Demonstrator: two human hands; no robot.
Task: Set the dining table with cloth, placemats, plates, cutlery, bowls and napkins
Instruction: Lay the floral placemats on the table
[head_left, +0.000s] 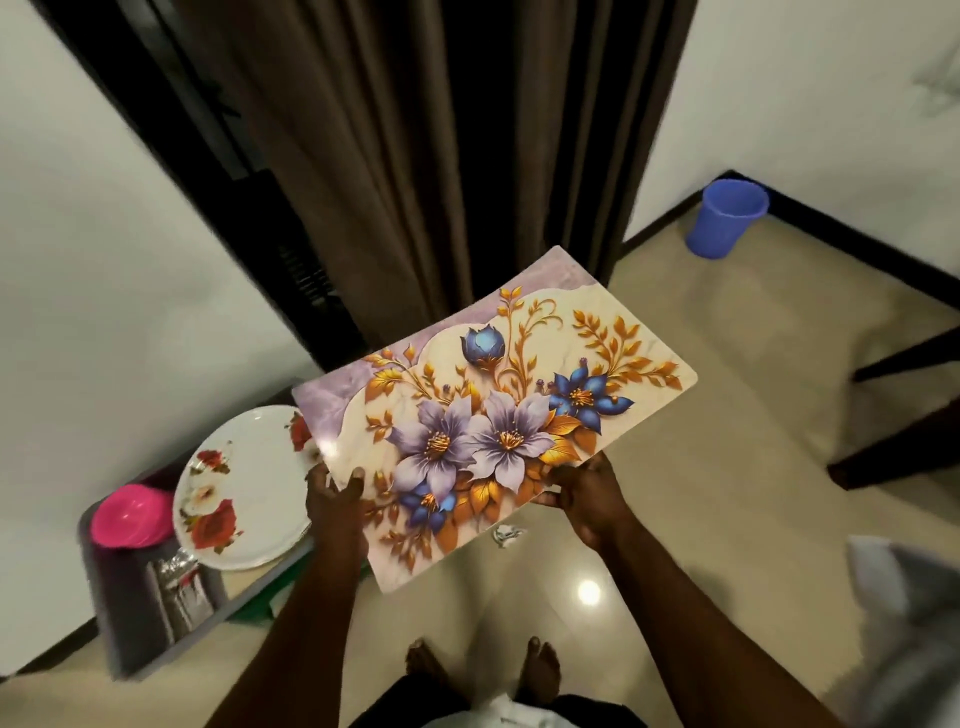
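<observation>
Blurred, edge-cut pale cloth (904, 613), perhaps.

Straight ahead hangs a dark brown curtain (441, 156), falling in long folds down to the glossy beige floor (701, 493). White walls (104, 260) run either side of it. Over in the far right corner, a blue plastic bin (727, 217) stands upright on the tiles, close to the black skirting. Nearer in, a small crumpled scrap of paper (508, 535) lies on the floor, and a bright ceiling light reflection (588, 592) glints just beside it. Dark wooden furniture legs (904, 405) poke in from the right edge.
</observation>
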